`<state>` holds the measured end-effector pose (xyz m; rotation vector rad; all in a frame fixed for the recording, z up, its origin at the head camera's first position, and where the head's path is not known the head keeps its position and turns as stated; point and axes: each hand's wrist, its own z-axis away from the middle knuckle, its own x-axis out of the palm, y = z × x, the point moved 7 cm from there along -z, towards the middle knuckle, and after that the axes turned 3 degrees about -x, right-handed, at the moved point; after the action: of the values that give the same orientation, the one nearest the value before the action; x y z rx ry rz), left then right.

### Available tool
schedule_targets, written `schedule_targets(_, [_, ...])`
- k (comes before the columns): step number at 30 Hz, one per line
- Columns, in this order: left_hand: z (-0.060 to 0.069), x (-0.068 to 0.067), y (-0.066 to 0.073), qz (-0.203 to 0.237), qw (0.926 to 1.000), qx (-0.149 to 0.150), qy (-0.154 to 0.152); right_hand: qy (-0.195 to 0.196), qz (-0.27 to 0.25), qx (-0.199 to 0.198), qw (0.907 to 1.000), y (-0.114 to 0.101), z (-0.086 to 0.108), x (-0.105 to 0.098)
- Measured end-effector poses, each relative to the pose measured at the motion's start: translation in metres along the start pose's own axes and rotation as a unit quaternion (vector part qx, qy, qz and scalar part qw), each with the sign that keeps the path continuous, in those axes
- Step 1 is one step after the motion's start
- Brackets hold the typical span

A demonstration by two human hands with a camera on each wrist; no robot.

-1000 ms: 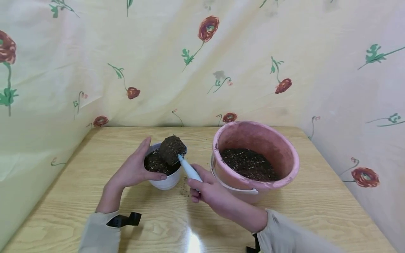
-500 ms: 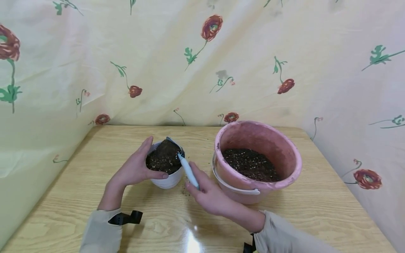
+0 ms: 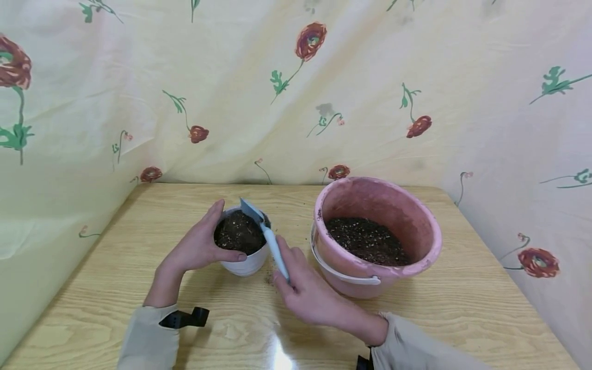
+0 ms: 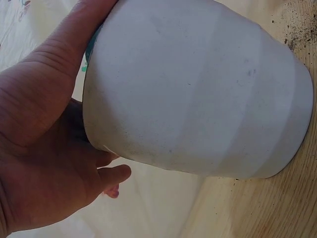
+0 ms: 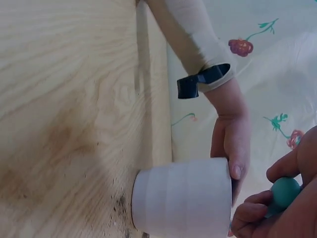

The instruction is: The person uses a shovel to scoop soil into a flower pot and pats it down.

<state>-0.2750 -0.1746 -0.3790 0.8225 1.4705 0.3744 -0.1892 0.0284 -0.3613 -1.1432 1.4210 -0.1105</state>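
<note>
A white flower pot (image 3: 246, 266) stands upright on the table, with dark soil (image 3: 237, 235) up near its rim. My left hand (image 3: 196, 247) holds the pot by its rim, thumb on the near side and fingers beyond. In the left wrist view that hand lies along the upper edge of the white pot (image 4: 193, 89). My right hand (image 3: 307, 290) grips the light blue handle of a small garden trowel (image 3: 275, 251). The trowel's blade is tilted on edge over the pot's right side. In the right wrist view the handle's rounded teal end pokes out of the curled fingers.
Right of the pot stands a pink bucket (image 3: 344, 282) with dark soil (image 3: 365, 240) inside and a white bail handle hanging down in front. Crumbs of soil (image 3: 270, 280) lie on the wooden table (image 3: 240, 329) between them. Flowered cloth (image 3: 231, 103) hangs behind and at the sides.
The trowel has turned over, tipping its heaped soil into the pot; its blade now stands on edge. The left hand has stayed on the pot.
</note>
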Motion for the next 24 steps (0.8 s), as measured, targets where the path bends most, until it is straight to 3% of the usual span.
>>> schedule_targets(7, [0.0,0.0,0.002,-0.003,1.0,0.002,-0.002,0.046,0.078,-0.044,0.9949,-0.004,0.001,-0.012])
schedule_targets(17, [0.001,0.0,0.002,-0.002,1.0,0.001,-0.005,0.108,0.115,-0.15,0.976,-0.016,0.009,-0.027])
schedule_targets(24, [0.001,0.0,0.002,-0.006,1.0,-0.002,-0.007,0.117,0.112,-0.174,0.9713,-0.022,0.015,-0.037])
